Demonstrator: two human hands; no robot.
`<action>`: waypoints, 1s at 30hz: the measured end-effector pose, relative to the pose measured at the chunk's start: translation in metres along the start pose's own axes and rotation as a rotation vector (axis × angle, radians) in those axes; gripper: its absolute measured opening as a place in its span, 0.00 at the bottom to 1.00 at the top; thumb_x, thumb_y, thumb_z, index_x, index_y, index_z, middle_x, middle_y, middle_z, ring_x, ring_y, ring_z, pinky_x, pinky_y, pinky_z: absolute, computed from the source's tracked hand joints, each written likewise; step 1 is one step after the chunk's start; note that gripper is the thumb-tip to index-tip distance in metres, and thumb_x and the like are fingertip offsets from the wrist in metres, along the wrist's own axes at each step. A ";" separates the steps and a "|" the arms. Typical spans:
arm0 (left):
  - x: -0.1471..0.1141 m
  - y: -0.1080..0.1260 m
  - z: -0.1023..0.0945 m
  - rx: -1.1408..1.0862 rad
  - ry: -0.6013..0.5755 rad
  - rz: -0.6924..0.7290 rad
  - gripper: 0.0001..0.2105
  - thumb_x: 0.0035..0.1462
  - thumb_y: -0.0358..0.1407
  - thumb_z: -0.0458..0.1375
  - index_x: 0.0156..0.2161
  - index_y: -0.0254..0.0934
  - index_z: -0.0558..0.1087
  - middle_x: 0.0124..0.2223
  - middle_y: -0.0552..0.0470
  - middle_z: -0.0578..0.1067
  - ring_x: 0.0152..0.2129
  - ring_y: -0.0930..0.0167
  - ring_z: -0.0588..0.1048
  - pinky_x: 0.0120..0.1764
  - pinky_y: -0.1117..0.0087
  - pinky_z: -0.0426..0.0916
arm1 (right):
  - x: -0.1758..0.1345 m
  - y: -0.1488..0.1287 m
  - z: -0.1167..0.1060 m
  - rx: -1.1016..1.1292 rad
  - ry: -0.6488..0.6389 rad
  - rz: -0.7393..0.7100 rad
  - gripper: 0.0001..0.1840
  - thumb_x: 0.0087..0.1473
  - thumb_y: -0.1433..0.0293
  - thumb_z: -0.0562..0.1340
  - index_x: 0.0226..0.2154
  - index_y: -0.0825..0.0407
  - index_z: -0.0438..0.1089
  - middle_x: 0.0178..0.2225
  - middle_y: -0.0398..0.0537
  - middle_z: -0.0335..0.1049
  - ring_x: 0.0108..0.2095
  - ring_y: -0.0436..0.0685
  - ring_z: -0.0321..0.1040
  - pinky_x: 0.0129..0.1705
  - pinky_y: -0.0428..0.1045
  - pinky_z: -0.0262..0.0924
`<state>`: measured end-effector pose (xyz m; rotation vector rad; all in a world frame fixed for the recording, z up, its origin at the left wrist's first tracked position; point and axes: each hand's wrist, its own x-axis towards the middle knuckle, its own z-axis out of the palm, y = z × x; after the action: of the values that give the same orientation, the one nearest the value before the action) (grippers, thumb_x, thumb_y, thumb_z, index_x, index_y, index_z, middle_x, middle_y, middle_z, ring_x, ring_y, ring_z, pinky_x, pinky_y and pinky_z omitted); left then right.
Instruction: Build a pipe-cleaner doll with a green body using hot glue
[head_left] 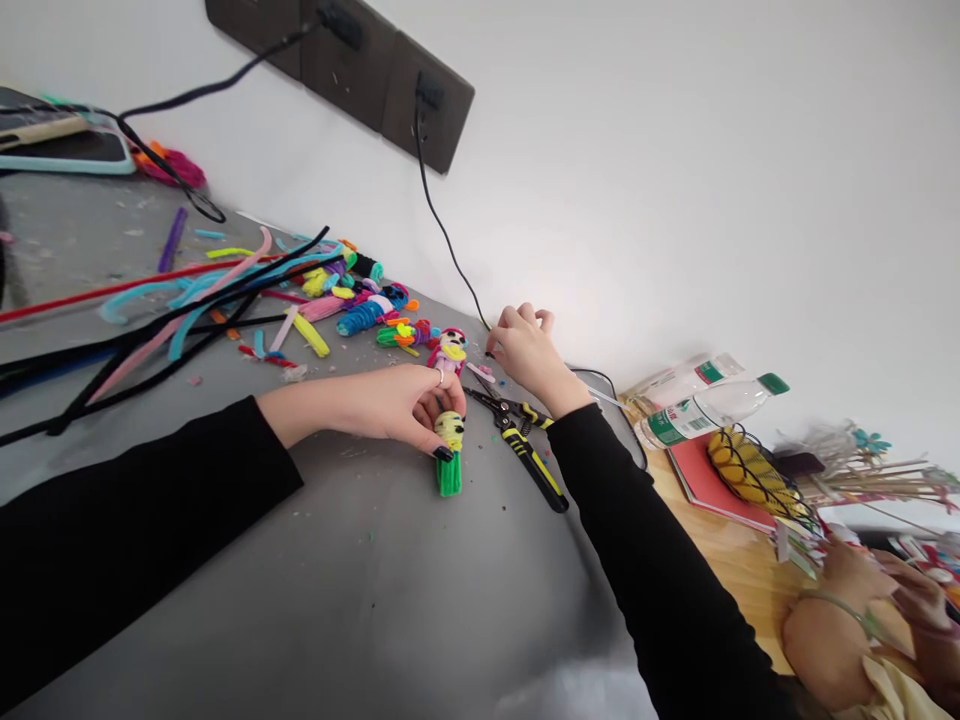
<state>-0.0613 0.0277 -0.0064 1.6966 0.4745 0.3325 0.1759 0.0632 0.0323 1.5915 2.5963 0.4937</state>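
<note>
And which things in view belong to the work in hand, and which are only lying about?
Likely belonging:
green-and-yellow figure, in the left hand
pliers
fuzzy stems

Likely only lying about:
green-capped bottle
red notebook

Black cords (238, 77) run from dark wall sockets (352, 78).

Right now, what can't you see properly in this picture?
- Head view: part of the yellow-and-green figure, covered by the left hand.
- Head view: whether the right hand pinches anything; too small to tell at the fingertips.
- Head view: the rest of the blue-edged device, cut off by the left edge.
- Head view: what the co-worker's hands hold, too blurred.
</note>
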 end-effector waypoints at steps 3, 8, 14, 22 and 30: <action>0.002 -0.003 0.000 -0.015 0.008 0.016 0.21 0.49 0.40 0.73 0.44 0.39 0.69 0.39 0.51 0.80 0.37 0.65 0.80 0.42 0.63 0.76 | 0.008 0.000 0.004 -0.042 -0.019 -0.001 0.15 0.59 0.82 0.58 0.35 0.54 0.79 0.46 0.61 0.71 0.50 0.68 0.57 0.55 0.65 0.48; 0.003 -0.004 0.002 -0.027 0.020 0.013 0.22 0.47 0.40 0.74 0.44 0.39 0.69 0.39 0.50 0.80 0.37 0.64 0.80 0.42 0.62 0.76 | -0.001 -0.004 -0.002 0.041 0.004 0.092 0.13 0.58 0.81 0.59 0.33 0.54 0.78 0.46 0.61 0.71 0.51 0.68 0.59 0.56 0.64 0.47; 0.001 -0.002 0.002 -0.001 0.018 0.021 0.22 0.47 0.40 0.73 0.43 0.39 0.69 0.39 0.50 0.80 0.37 0.64 0.81 0.40 0.63 0.75 | -0.048 -0.024 -0.023 0.766 0.252 0.172 0.03 0.61 0.71 0.63 0.37 0.49 0.74 0.42 0.48 0.76 0.47 0.60 0.70 0.57 0.60 0.59; 0.001 0.003 0.002 0.033 0.005 -0.017 0.22 0.48 0.41 0.72 0.45 0.39 0.69 0.42 0.48 0.82 0.38 0.63 0.81 0.41 0.63 0.76 | -0.076 -0.046 -0.021 1.675 0.240 0.237 0.19 0.50 0.55 0.77 0.34 0.47 0.72 0.35 0.44 0.79 0.34 0.52 0.75 0.46 0.52 0.74; 0.000 0.006 0.001 0.046 0.006 -0.047 0.21 0.49 0.41 0.71 0.45 0.40 0.69 0.42 0.48 0.83 0.39 0.63 0.82 0.42 0.64 0.75 | -0.078 -0.039 -0.017 1.730 0.224 0.347 0.17 0.50 0.54 0.76 0.40 0.45 0.82 0.38 0.45 0.80 0.36 0.53 0.74 0.44 0.52 0.73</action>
<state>-0.0598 0.0262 -0.0008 1.7270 0.5285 0.2944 0.1753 -0.0252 0.0274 2.1584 2.7128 -2.2612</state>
